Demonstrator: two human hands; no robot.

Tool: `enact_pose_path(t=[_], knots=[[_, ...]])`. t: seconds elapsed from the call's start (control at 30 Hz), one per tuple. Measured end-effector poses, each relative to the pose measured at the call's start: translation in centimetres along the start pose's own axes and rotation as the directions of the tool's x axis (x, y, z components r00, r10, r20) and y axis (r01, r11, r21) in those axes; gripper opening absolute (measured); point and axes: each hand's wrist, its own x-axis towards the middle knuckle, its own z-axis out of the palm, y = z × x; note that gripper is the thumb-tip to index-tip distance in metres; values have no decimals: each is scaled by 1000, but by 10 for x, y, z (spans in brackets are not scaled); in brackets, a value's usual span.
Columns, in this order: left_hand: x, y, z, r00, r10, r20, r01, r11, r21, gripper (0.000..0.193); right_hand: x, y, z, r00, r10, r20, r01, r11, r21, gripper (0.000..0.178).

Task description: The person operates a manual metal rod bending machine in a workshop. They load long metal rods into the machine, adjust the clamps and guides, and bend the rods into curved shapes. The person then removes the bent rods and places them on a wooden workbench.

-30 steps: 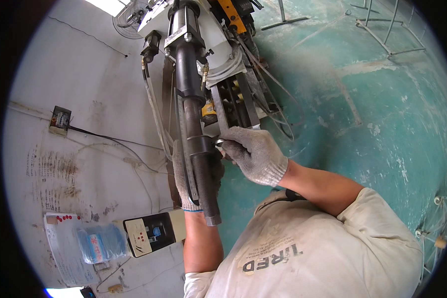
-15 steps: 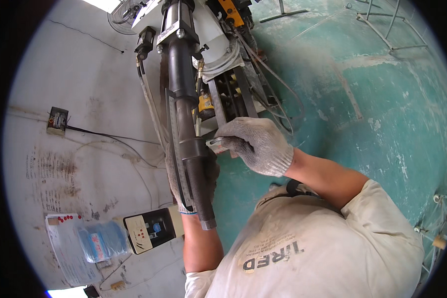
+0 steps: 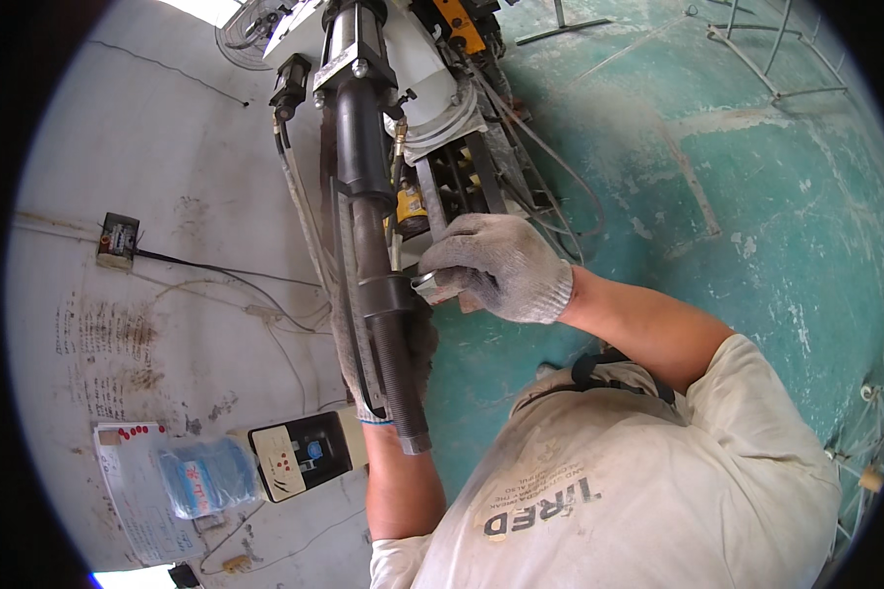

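A dark threaded shaft point(image 3: 396, 383) with a thick collar point(image 3: 387, 294) juts from a long cylinder toward me. My left hand point(image 3: 349, 344), in a grey knit glove, reaches behind the shaft, and the glove shows on both sides of it. It appears closed around the shaft, though most of the fingers are hidden. Just right of the collar, my gloved right hand point(image 3: 511, 270) pinches a small silver metal piece point(image 3: 442, 288) with a reddish patch. The piece's left end is close to the collar; I cannot tell whether they touch. A narrow metal strip point(image 3: 347, 294) runs along the shaft's left side.
The machine's black cylinder point(image 3: 360, 137) extends away at the top, with hoses point(image 3: 300, 187) to its left. A control box point(image 3: 300, 456) and a wrapped blue pack point(image 3: 209, 478) sit by the white wall. Metal frames point(image 3: 776, 59) stand on the green floor at far right.
My right hand has risen slightly, with the metal piece still pinched and its silver end showing more. The left hand keeps its place behind the shaft. The view has shifted a little.
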Motion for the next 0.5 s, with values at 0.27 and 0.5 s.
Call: enact_pose_path(t=[0.27,0.5], knots=[[0,1,-6,995,17,103,-28,994,104,39,8,4,0,993,-69,96,74,996,-47,23],[6,-3,0,988,19,153,-26,999,44,43,16,11,-8,970,-180,161,206,966,-156,24]])
